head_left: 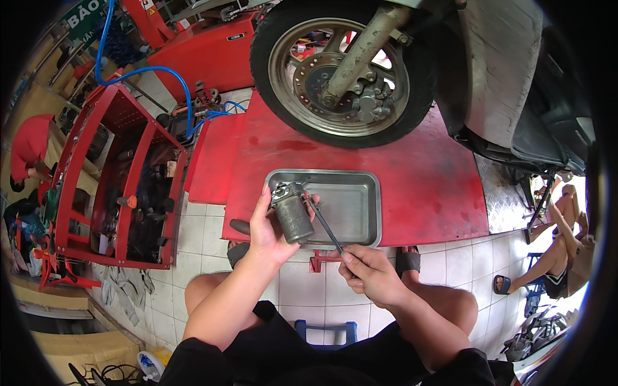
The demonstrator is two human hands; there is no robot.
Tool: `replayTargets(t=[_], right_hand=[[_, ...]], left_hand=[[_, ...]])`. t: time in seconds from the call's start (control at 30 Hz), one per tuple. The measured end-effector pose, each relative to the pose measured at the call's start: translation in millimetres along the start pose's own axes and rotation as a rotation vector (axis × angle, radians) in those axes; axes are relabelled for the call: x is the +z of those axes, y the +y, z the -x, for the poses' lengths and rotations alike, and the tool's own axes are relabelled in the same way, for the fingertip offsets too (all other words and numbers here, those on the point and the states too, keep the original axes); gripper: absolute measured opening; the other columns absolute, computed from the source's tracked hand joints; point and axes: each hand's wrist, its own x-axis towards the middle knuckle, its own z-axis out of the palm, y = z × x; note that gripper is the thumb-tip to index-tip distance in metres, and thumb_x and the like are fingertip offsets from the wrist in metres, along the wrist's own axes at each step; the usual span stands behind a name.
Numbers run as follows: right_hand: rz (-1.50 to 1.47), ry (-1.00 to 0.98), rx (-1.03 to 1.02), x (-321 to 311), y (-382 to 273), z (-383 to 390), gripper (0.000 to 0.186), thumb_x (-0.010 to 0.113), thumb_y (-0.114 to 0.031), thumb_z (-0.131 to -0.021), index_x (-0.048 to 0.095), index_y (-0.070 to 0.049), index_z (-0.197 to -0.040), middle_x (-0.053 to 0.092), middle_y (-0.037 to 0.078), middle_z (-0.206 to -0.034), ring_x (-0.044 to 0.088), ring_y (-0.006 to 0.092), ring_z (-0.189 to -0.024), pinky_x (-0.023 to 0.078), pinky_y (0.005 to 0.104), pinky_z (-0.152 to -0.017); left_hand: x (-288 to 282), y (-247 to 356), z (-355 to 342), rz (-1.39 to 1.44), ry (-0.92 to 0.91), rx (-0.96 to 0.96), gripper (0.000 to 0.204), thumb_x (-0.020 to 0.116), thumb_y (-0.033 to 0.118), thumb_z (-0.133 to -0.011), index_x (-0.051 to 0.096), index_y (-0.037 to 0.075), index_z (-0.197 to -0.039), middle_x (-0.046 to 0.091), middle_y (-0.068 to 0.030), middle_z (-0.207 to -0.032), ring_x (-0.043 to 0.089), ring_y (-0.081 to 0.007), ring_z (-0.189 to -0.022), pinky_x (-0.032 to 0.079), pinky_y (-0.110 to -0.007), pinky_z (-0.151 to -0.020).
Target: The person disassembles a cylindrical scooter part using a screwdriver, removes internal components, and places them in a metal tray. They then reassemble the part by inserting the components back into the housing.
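Observation:
My left hand (265,228) is closed around a grey metal cylinder (296,222) that looks like a starter motor, its shinier end tilted up and away from me. My right hand (372,273) grips a long, thin, dark-shafted tool (327,225); the fist hides its handle. The tool's far end meets or lies just beside the upper right side of the cylinder, by my left fingertips; contact is hard to make out. Both are held over a rectangular steel tray (375,212), which rests on a red lift platform (431,193).
A motorbike front wheel (283,109) stands on the platform beyond the tray. Left are a red tool cart (135,177) and a blue air hose (172,72). A dark handle-like object (240,226) lies at the platform's edge. People are at far left (32,148) and right (560,251).

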Motion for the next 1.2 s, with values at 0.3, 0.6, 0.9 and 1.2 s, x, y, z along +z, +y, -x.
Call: replayTargets(t=[0.3,0.6,0.9,1.2], right_hand=[[-0.178,-0.079,0.086,1,0,-3,0.030,0.039,-0.018,-0.108,0.055,0.003,-0.123,0.040,-0.003,-0.076,0.029,0.0044,-0.057,0.024,0.0201,-0.048],[-0.343,-0.233,0.141,-4,11,-8,0.034,0.036,-0.023,-0.109,0.051,0.001,-0.127,0.034,-0.005,-0.072,0.025,0.0049,-0.055,0.021,0.0221,-0.045],[-0.400,-0.265,0.145,-6,12,-8,0.033,0.035,-0.024,-0.109,0.051,0.001,-0.125,0.033,-0.004,-0.072,0.023,0.0055,-0.054,0.020,0.0232,-0.045],[-0.367,-0.262,0.167,5,13,-17,0.033,0.036,-0.026,-0.109,0.052,0.000,-0.123,0.033,-0.004,-0.073,0.023,0.0056,-0.054,0.020,0.0236,-0.046]], left_hand=[[-6,-2,2,0.033,-0.054,-0.049,0.066,0.055,0.054,-0.094,0.055,-0.007,-0.119,0.062,-0.0246,-0.111,0.061,-0.0344,-0.105,0.051,-0.042,-0.093],[-2,-4,5,0.019,-0.026,-0.018,0.070,0.054,0.058,-0.093,0.055,-0.006,-0.122,0.061,-0.0192,-0.111,0.060,-0.0320,-0.107,0.051,-0.041,-0.097],[-5,-4,4,0.037,-0.074,-0.043,0.067,0.054,0.056,-0.093,0.055,-0.005,-0.120,0.062,-0.0189,-0.110,0.061,-0.0333,-0.106,0.053,-0.042,-0.093],[-9,6,6,0.076,-0.017,-0.003,0.066,0.057,0.054,-0.092,0.055,-0.006,-0.119,0.062,-0.0199,-0.111,0.060,-0.0333,-0.108,0.050,-0.043,-0.097]])
